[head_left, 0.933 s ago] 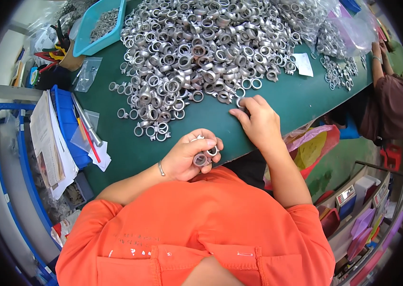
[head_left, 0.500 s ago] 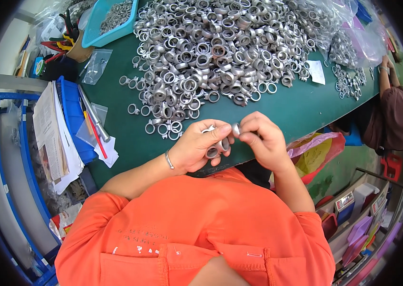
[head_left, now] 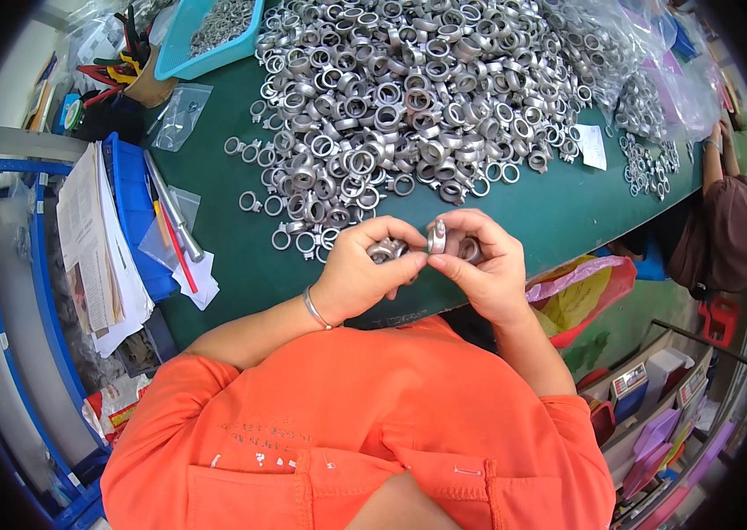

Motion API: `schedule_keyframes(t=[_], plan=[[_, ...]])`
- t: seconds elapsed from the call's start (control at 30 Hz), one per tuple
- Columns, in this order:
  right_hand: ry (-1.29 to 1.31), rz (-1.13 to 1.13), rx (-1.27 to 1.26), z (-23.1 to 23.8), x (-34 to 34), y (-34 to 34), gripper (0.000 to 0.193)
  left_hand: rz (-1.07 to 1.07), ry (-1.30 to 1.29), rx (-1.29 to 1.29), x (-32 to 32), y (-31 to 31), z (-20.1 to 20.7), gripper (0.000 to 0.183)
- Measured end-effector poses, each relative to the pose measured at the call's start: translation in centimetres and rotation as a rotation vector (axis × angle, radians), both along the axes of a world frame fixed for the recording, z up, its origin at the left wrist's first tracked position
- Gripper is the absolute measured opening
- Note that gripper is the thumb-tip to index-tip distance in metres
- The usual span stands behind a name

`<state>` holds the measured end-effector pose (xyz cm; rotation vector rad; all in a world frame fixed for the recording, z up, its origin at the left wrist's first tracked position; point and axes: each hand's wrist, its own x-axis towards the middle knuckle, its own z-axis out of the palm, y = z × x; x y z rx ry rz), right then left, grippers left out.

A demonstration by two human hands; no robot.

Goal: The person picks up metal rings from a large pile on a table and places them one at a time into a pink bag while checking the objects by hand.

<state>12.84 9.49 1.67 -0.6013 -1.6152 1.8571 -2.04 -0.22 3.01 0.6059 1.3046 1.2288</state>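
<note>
My left hand (head_left: 363, 276) is curled around a few silver metal rings (head_left: 385, 251) just above the near edge of the green table (head_left: 241, 265). My right hand (head_left: 485, 267) meets it, pinching one silver ring (head_left: 436, 237) upright between thumb and fingers, with another ring (head_left: 470, 249) tucked in its palm. A large heap of the same ring-shaped metal parts (head_left: 409, 97) covers the table beyond both hands. A few loose rings (head_left: 296, 240) lie just left of my left hand.
A turquoise tray of small parts (head_left: 215, 31) stands at the far left. A blue bin with papers, a metal rod and a red pen (head_left: 139, 221) is on the left. Another person (head_left: 731, 203) sits at the right end. Plastic bags (head_left: 665, 79) lie far right.
My right hand left the heap with a ring and came back to my left hand. Both hands now meet over the table's near edge.
</note>
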Motion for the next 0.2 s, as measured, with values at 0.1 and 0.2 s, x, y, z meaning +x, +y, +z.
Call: schedule_keyframes(t=[0.1,0.2], plan=[[0.056,0.01,0.117,-0.32,0.17,0.41,0.032,0.046,-0.042,0.012,0.19,-0.04,-0.19,0.011],[0.058,0.023,0.116,-0.37,0.28,0.48,0.031,0.038,-0.05,0.026,0.11,0.01,-0.39,0.011]])
